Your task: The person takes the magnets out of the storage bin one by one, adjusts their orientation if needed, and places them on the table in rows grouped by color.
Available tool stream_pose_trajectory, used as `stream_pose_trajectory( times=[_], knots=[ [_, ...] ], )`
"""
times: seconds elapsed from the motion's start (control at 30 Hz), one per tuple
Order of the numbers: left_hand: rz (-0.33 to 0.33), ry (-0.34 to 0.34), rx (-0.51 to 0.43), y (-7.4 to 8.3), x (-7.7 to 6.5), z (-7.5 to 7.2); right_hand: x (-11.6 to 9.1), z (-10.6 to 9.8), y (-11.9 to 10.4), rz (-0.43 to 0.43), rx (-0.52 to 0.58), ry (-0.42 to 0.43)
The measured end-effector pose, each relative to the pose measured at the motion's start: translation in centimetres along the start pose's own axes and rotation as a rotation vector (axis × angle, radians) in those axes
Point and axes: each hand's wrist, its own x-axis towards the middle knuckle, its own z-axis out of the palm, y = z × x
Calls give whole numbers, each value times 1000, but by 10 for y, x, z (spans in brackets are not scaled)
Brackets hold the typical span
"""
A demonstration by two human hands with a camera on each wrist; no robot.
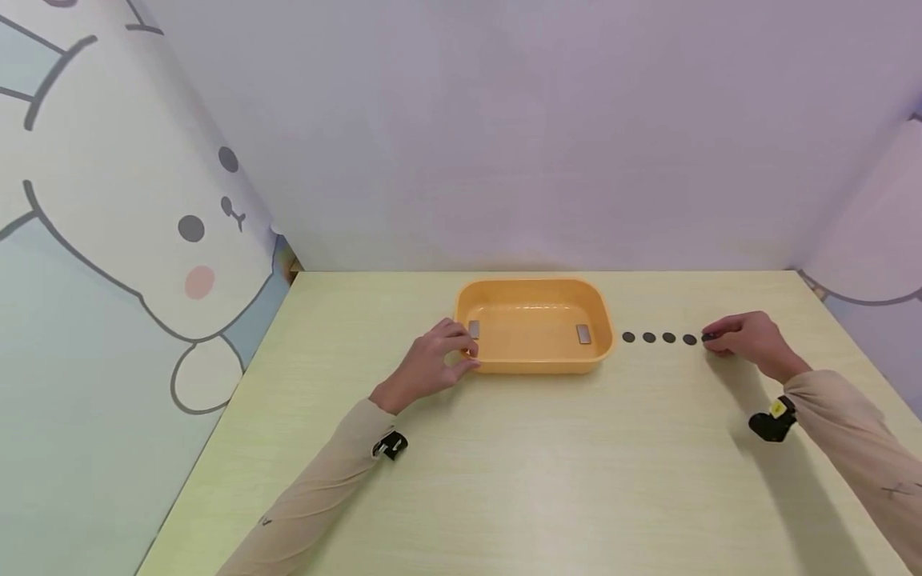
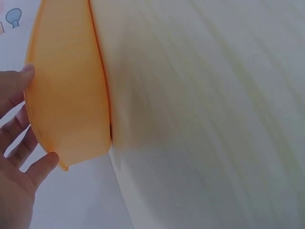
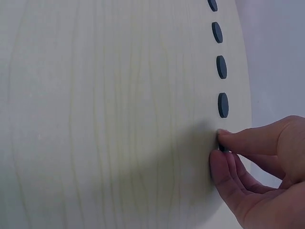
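A yellow-orange plastic tray [image 1: 533, 366] sits near the table's back edge. My left hand [image 1: 435, 360] holds its near left corner, with the fingertips at the rim; in the left wrist view the tray's side wall [image 2: 71, 90] shows beside the fingers [image 2: 44, 164]. To the tray's right, several flat black discs [image 1: 669, 338] lie in a spaced row. At the row's right end, my right hand [image 1: 752, 342] pinches another black disc [image 3: 222, 147] between thumb and fingers, at the tabletop. Most of that disc is hidden by the fingertips.
Inside the tray lie two small grey rectangular pieces, one on the left [image 1: 474, 329] and one on the right [image 1: 583, 334]. A pale wood-grain table [image 1: 533, 464] carries everything. A plain wall [image 1: 533, 144] stands behind, and a cartoon-printed wall [image 1: 130, 240] is at the left.
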Motion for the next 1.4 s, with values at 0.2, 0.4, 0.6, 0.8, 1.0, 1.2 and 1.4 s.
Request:
stream_pose_trajectory(
  times=[0.2,0.4,0.6,0.8,1.0,1.2,1.4],
  knots=[
    [-6,-5,1,0,0,1,-2,-2,0,-5,-39,2],
    [-5,-5,11,0,0,1,-7,-5,-4,-21,-20,-10],
    [-20,-17,14,1,0,0,-12,-9,-13,-46,2,-18],
    [-15,-12,23,2,-1,-1,-14,-12,-26,-79,21,2],
    [-4,1,18,1,0,0,-17,-13,-42,-105,91,-9],
    [-5,-7,22,0,0,2,-18,-10,-57,-112,143,-25],
    [-12,-9,29,0,-1,2,-19,-5,-72,-148,171,-59]
  ],
)
